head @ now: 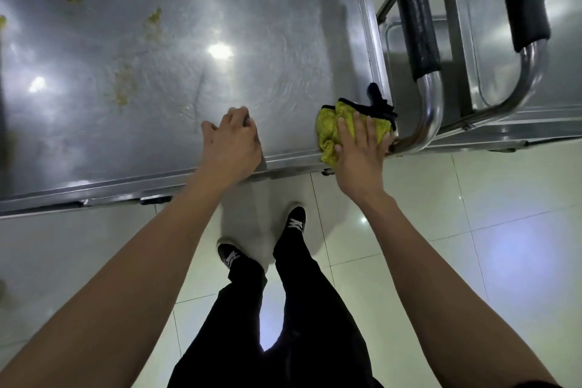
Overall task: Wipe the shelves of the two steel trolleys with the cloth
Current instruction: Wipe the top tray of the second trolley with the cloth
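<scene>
Looking down past our black trousers [302, 309] and black shoes [296, 219] on the pale tiled floor [472, 230], we reach both bare arms up to the near rim of the first steel trolley [94, 195]. Our left hand [231, 143] rests on the edge of its top shelf [252, 57], fingers loosely bent and touching the metal, holding nothing. Our right hand [359, 151] lies flat, fingers straight and slightly spread, pressing the yellow cloth [330, 126] (black-trimmed, bunched) into the shelf's near right corner, just beside the trolley's curved handle tube [428, 116]. Farther left on the shelf we see yellowish smears [124, 85]. Beyond the handle stands the second trolley [560, 88], its padded handle [522, 0] alongside the first's.
</scene>
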Motion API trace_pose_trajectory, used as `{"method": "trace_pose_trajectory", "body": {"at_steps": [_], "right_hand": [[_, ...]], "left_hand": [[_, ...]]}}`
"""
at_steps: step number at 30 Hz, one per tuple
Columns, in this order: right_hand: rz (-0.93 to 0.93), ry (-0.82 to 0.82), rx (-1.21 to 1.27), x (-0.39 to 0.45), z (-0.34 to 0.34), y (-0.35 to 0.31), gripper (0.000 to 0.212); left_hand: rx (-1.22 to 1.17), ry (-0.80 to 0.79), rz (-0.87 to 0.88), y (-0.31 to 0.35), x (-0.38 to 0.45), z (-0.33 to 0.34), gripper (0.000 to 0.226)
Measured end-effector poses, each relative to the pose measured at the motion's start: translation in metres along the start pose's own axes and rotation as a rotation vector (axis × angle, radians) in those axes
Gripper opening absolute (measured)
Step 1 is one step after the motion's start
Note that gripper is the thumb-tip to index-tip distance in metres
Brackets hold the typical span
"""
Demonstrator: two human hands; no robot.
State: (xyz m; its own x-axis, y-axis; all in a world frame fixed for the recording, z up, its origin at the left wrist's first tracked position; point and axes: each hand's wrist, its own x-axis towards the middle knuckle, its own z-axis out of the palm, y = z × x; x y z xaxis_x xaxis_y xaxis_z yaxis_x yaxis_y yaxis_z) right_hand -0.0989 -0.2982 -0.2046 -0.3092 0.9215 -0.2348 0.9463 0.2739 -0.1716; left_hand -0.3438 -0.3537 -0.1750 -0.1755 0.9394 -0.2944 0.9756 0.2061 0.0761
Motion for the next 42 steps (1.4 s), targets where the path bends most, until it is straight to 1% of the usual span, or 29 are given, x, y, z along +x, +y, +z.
{"method": "trace_pose_trajectory", "body": {"at_steps": [4, 5, 8, 10, 13, 16, 19, 23, 29, 32, 35, 38, 42], "right_hand": [[-0.051, 0.016, 0.014, -0.012, 0.016, -0.044, 0.054], [-0.065, 0.019, 0.016, -0.015, 0.021, -0.057, 0.054], [-0.101, 0.023, 0.035, -0.023, 0.034, -0.093, 0.054], [-0.150, 0.020, 0.022, -0.030, 0.042, -0.119, 0.054], [-0.269, -0.025, 0.007, -0.040, 0.054, -0.169, 0.057], [-0.379, -0.065, 0.004, -0.047, 0.065, -0.215, 0.058], [-0.439, -0.077, 0.020, -0.046, 0.067, -0.232, 0.059], [-0.469, -0.069, 0.051, -0.042, 0.060, -0.220, 0.054], [-0.243, -0.050, 0.049, -0.031, 0.038, -0.149, 0.053], [-0.133, -0.059, 0.051, -0.018, 0.026, -0.112, 0.053], [-0.053, -0.048, 0.054, -0.001, 0.015, -0.084, 0.054], [-0.057, -0.065, 0.030, 0.016, 0.008, -0.068, 0.056], [-0.125, -0.084, 0.005, 0.027, 0.004, -0.066, 0.057]], "left_hand": [[-0.047, 0.019, 0.072, -0.012, -0.011, 0.007, 0.040], [-0.086, 0.035, 0.064, -0.017, -0.017, 0.007, 0.040], [-0.212, 0.139, -0.032, -0.040, -0.047, 0.007, 0.037], [-0.235, 0.178, -0.060, -0.063, -0.072, 0.009, 0.035], [-0.229, 0.168, -0.113, -0.096, -0.101, 0.014, 0.036], [-0.194, 0.142, -0.157, -0.116, -0.117, 0.017, 0.040], [-0.168, 0.127, -0.176, -0.123, -0.121, 0.019, 0.038], [-0.173, 0.105, -0.163, -0.114, -0.112, 0.020, 0.037], [-0.219, 0.121, -0.065, -0.074, -0.083, 0.015, 0.035], [-0.226, 0.097, -0.003, -0.046, -0.063, 0.013, 0.032], [-0.228, 0.103, -0.005, -0.023, -0.046, 0.010, 0.029], [-0.210, 0.099, -0.009, -0.008, -0.035, 0.007, 0.030], [-0.192, 0.064, -0.038, -0.005, -0.030, -0.001, 0.031]]}}
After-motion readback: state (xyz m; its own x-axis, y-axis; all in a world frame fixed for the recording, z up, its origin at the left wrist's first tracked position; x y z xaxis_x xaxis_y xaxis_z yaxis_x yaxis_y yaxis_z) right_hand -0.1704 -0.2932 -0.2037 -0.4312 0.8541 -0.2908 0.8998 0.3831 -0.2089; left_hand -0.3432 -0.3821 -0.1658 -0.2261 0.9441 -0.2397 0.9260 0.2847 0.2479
